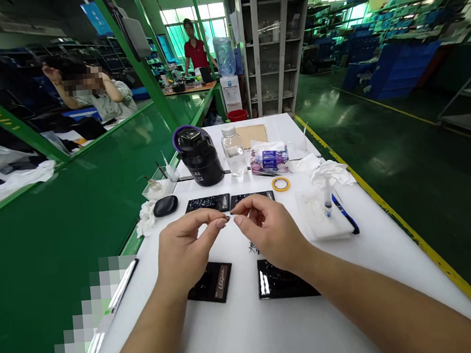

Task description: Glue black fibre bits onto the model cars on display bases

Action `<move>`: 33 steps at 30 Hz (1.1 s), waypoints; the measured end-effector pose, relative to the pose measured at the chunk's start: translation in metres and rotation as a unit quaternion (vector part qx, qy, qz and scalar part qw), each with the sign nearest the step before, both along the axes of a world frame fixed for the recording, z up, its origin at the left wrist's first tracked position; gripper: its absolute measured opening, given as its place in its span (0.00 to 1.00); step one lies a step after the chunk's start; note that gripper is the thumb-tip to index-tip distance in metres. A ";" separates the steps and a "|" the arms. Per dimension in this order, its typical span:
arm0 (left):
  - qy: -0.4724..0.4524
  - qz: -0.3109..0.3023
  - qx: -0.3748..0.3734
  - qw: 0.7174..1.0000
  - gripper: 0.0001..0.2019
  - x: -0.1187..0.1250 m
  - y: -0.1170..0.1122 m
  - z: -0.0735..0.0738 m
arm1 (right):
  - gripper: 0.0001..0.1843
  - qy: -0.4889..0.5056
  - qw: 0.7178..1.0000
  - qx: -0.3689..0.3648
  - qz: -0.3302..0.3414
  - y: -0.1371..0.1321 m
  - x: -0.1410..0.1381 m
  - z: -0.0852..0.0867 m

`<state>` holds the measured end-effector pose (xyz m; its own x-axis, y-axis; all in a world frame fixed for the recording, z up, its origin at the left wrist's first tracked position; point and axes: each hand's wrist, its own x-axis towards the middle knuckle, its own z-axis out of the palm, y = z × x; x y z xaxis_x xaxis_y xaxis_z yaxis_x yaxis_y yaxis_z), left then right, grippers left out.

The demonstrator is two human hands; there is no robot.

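Observation:
My left hand (187,245) is closed in a pinch, thumb against forefinger, on a tiny dark piece too small to name. Close beside it, my right hand (270,231) also pinches, and whatever lies between its fingertips cannot be made out. Below the left hand lies a glossy black plate (206,293) with a brown lettered strip. Another glossy black plate (282,284) is partly covered by my right wrist. Small black bits (253,247) are scattered on the white table between the hands. Behind the fingers are two patterned black plates, one left (207,202) and one right (251,197).
Farther back stand a black jug (201,160), a clear bottle (234,154) and a tissue pack (270,158). Yellow tape (280,184) lies nearer. At right, a syringe (327,199) and blue cutter (345,214) rest by white cloths. A black mouse-like object (165,206) sits left. Two people are beyond.

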<state>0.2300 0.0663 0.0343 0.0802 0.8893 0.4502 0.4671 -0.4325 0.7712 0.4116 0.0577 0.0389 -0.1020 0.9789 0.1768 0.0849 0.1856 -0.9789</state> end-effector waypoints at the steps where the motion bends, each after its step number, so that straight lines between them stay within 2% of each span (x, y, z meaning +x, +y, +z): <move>1: 0.005 -0.003 -0.003 1.000 0.05 0.000 0.000 0.001 | 0.09 -0.014 1.000 0.018 -0.001 0.000 0.001 0.001; 5: 0.045 -0.013 -0.004 0.999 0.05 0.004 -0.002 0.003 | 0.08 -0.046 0.998 0.029 0.019 0.000 0.003 0.002; 9: 0.043 -0.026 -0.004 0.999 0.05 0.007 -0.002 0.003 | 0.07 -0.073 0.996 0.045 0.037 0.002 0.008 0.006; 12: 0.011 -0.076 -0.047 0.996 0.07 0.008 -0.001 0.002 | 0.07 -0.096 0.992 0.033 0.069 0.004 0.013 0.011; 16: -0.055 -0.163 -0.121 0.978 0.10 0.012 0.000 0.000 | 0.07 -0.128 0.985 0.026 0.109 0.006 0.020 0.018; 19: -0.068 -0.203 -0.141 0.967 0.10 0.015 0.000 -0.003 | 0.07 -0.164 0.979 0.038 0.116 0.007 0.022 0.023; 22: -0.068 -0.216 -0.151 0.962 0.11 0.017 -0.002 -0.006 | 0.07 -0.222 0.966 0.096 0.092 0.005 0.020 0.027; 25: -0.071 -0.232 -0.167 0.956 0.12 0.016 -0.005 -0.006 | 0.07 -0.301 0.931 0.196 0.061 -0.001 0.017 0.033; 27: -0.081 -0.233 -0.176 0.953 0.12 0.014 -0.006 -0.004 | 0.07 -0.323 0.916 0.232 0.049 -0.006 0.016 0.037; 28: -0.091 -0.232 -0.180 0.952 0.13 0.013 -0.007 -0.003 | 0.07 -0.314 0.919 0.231 0.048 -0.008 0.015 0.040; 30: -0.116 -0.233 -0.185 0.948 0.14 0.012 -0.009 -0.002 | 0.06 -0.260 0.947 0.176 0.071 -0.010 0.016 0.043; 32: -0.137 -0.234 -0.184 0.945 0.15 0.014 -0.012 0.001 | 0.06 -0.173 0.975 0.069 0.121 -0.008 0.019 0.044; 33: -0.145 -0.226 -0.172 0.948 0.15 0.016 -0.014 0.003 | 0.07 -0.129 0.980 0.013 0.149 -0.007 0.021 0.044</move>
<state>0.2460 0.0526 0.0371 0.4055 0.8914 0.2023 0.0399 -0.2384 0.9704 0.4322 0.0510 0.0830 -0.4269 0.8947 0.1312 0.2670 0.2634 -0.9270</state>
